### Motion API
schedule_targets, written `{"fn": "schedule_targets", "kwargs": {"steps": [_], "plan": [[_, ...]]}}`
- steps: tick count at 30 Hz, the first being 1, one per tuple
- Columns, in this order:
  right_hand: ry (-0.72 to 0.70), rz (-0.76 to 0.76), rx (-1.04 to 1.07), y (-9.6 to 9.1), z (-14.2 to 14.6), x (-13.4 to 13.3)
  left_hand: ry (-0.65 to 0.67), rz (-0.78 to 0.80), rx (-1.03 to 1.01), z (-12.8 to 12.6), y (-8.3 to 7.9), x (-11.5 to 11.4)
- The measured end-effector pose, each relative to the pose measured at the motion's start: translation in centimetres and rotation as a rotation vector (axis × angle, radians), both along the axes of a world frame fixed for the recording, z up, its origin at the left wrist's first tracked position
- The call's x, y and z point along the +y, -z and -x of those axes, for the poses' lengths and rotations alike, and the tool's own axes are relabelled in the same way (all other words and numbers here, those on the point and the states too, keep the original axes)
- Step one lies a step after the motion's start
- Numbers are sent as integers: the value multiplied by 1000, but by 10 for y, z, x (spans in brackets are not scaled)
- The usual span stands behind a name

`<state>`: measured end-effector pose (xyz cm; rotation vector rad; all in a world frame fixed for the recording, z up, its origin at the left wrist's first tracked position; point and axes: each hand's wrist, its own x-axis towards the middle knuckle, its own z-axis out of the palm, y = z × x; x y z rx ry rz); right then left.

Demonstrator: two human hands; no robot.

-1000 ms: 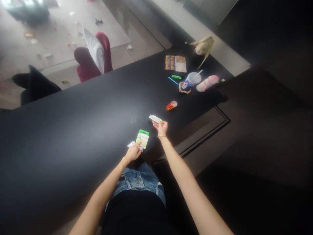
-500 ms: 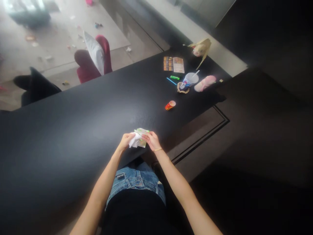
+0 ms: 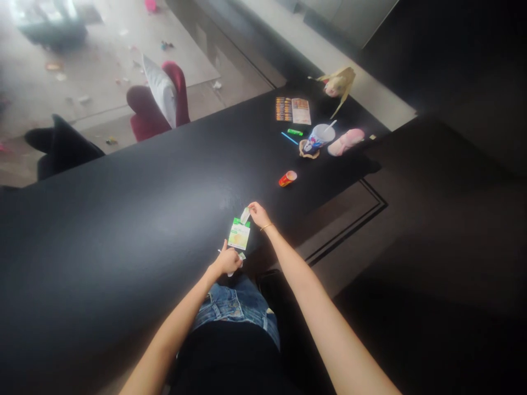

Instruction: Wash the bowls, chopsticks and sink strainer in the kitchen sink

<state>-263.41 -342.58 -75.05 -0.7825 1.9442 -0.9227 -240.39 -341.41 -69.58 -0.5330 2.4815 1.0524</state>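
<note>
A green-and-white packet (image 3: 239, 237) with a yellowish picture is at the near edge of the black table, between my hands. My left hand (image 3: 229, 260) is closed just below the packet's lower left corner, its thumb pointing up along the side. White, tissue-like bits (image 3: 242, 256) poke out around the fingers; most of what they hold is hidden. At the packet's top, my right hand (image 3: 258, 214) pinches a small white-and-green strip (image 3: 245, 215). The strip's lower end meets or overlaps the packet's green top; I cannot tell whether they are joined.
Farther right on the black table (image 3: 164, 192) lies a small red-orange cup (image 3: 287, 178). Beyond it are a large cup (image 3: 321, 137) with a straw, a pink item (image 3: 346, 141), a green tube (image 3: 295, 131), a blue stick (image 3: 289, 137) and a booklet (image 3: 301, 111). A red chair (image 3: 150, 112) stands across the table.
My hands have moved apart: the left down toward me, the right up and away. The packet, partly covered by white material and fingers before, now shows its front between them.
</note>
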Motion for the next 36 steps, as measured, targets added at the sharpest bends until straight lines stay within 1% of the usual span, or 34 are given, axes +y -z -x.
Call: {"fn": "schedule_targets", "kwargs": {"steps": [2, 5, 9, 11, 14, 18, 20, 22, 24, 26, 28, 32, 34, 36], "plan": [[-13, -21, -89, 5, -4, -7, 14, 49, -13, -2, 4, 4], [-28, -64, -221, 11, -10, -11, 17, 105, -21, -4, 10, 5], [7, -84, -387, 19, -14, -11, 42, 89, -26, 1, 16, 2], [24, -105, -419, 24, -15, -10, 71, 99, -52, 4, 16, 1], [8, -119, -426, 30, -14, -8, 80, 134, -106, 8, 12, 1], [-70, -50, -374, 34, -17, -4, 73, 144, -177, 11, 6, 1], [-69, -5, -321, 34, -20, -2, 86, 142, -200, 13, 5, 1], [-53, 5, -297, 34, -24, -1, 102, 134, -212, 15, 5, 0], [-66, -15, -279, 34, -27, 0, 113, 123, -217, 17, 6, -1], [-115, -46, -276, 33, -27, 0, 103, 112, -216, 17, 6, -1], [-155, -85, -322, 31, -27, 1, 77, 101, -216, 17, 6, -1], [-168, -146, -422, 26, -26, 2, 51, 90, -211, 15, 7, 0], [-225, -160, -406, 23, -26, 0, 59, 97, -204, 14, 8, 1], [-333, -189, -319, 21, -26, -2, 69, 118, -202, 13, 10, 2]]}}
